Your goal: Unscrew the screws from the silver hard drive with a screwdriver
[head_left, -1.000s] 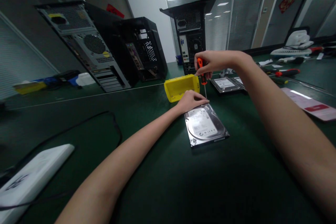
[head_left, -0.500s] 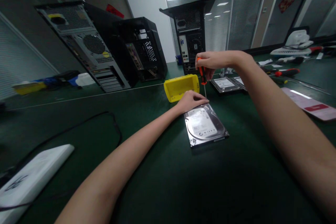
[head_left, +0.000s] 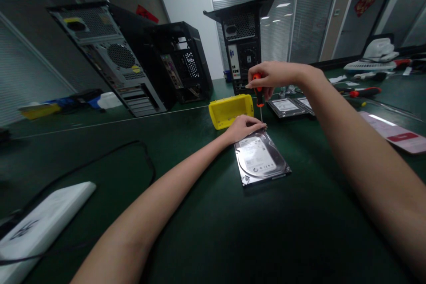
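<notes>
A silver hard drive (head_left: pixel 258 155) with a white label lies flat on the green table. Over its far edge rests my left hand (head_left: pixel 244 128), fingers closed together and holding the drive down. My right hand (head_left: pixel 262 80) is wrapped round the orange and black handle of a screwdriver (head_left: pixel 260 97). The screwdriver stands nearly upright, its tip at the drive's far right corner beside my left fingertips. What the tip touches is too small to make out. Just behind my left hand sits a yellow tray (head_left: pixel 229 108) with small bits in it.
More hard drives (head_left: pixel 286 107) lie behind my right forearm. Computer cases (head_left: pixel 124 64) stand at the back left, another case (head_left: pixel 242 49) at the back middle. Pliers (head_left: pixel 366 92) and a pink-and-white sheet (head_left: pixel 396 133) are at right. A white power strip (head_left: pixel 43 217) and black cable (head_left: pixel 100 156) lie left.
The fingers of my right hand have shifted round the screwdriver handle. My left hand and the hard drive stay in place, and the view has moved only slightly.
</notes>
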`<state>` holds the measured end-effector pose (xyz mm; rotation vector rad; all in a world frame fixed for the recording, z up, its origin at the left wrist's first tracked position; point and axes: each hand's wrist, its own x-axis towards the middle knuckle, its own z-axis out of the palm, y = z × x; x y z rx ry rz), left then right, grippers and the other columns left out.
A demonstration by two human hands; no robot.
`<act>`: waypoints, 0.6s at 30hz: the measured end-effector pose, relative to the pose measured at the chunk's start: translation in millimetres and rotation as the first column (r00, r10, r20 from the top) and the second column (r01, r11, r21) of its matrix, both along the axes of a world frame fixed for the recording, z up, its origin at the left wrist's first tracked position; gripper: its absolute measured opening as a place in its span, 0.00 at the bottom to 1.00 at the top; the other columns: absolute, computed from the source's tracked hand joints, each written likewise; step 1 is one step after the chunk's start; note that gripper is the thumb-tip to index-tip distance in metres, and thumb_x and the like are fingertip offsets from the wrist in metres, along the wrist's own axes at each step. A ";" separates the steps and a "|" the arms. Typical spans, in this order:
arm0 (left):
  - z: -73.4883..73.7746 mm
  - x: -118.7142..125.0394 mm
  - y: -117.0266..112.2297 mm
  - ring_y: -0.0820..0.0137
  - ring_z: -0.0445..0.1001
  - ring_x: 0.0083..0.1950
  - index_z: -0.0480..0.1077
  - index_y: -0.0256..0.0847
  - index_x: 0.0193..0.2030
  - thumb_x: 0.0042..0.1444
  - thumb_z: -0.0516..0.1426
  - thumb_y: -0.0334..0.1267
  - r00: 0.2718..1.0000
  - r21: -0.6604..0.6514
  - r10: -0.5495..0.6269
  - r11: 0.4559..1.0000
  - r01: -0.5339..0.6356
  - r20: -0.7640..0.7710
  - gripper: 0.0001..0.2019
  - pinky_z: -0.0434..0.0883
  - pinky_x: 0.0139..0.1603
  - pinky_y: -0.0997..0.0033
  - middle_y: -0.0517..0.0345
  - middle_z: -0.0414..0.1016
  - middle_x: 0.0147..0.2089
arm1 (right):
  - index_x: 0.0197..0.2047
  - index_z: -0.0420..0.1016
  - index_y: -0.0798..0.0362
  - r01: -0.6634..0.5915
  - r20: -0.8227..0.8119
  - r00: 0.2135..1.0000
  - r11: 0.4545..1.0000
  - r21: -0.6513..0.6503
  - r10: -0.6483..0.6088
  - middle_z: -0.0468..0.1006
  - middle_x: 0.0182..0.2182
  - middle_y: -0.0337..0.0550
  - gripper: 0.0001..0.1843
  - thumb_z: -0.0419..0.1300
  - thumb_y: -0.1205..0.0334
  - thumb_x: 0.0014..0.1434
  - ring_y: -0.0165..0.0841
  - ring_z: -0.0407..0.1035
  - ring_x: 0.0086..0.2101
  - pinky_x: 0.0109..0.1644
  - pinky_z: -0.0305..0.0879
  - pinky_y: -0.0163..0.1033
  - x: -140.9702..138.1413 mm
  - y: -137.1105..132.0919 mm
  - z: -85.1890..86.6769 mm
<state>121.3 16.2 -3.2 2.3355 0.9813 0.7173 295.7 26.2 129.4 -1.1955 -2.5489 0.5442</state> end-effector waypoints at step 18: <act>1.2 1.9 -2.3 0.69 0.75 0.40 0.77 0.37 0.41 0.57 0.55 0.43 0.999 0.023 0.012 1.000 -0.011 -0.034 0.14 0.69 0.43 0.69 0.51 0.79 0.41 | 0.45 0.67 0.55 0.058 0.062 0.996 0.998 -0.039 -0.056 0.74 0.45 0.50 0.16 0.44 0.57 0.63 0.31 0.73 0.32 0.31 0.71 0.34 -4.2 -16.7 11.5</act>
